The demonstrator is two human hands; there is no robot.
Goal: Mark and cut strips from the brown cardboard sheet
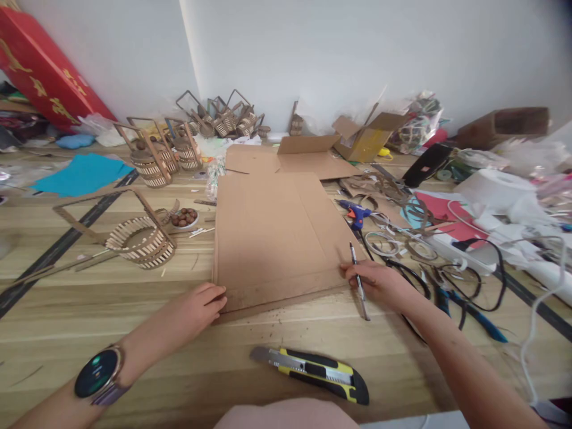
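Note:
A large brown cardboard sheet (272,232) lies flat on the wooden table in front of me. At its near left corner rests my left hand (208,302), fingers on the cardboard edge; a smartwatch is on that wrist. My right hand (373,279) is at the near right corner, with a slim pen (358,280) held between its fingers, tip end pointing away. Closer to me, a yellow and black utility knife (317,370) lies on the table with its blade extended to the left.
Left stand a bamboo basket (143,241) and a bowl of brown nuts (185,218). More cardboard (308,156) and an open box (369,137) lie behind. On the right are a blue glue gun (355,211), cables, pliers (476,313) and a paper roll (496,190).

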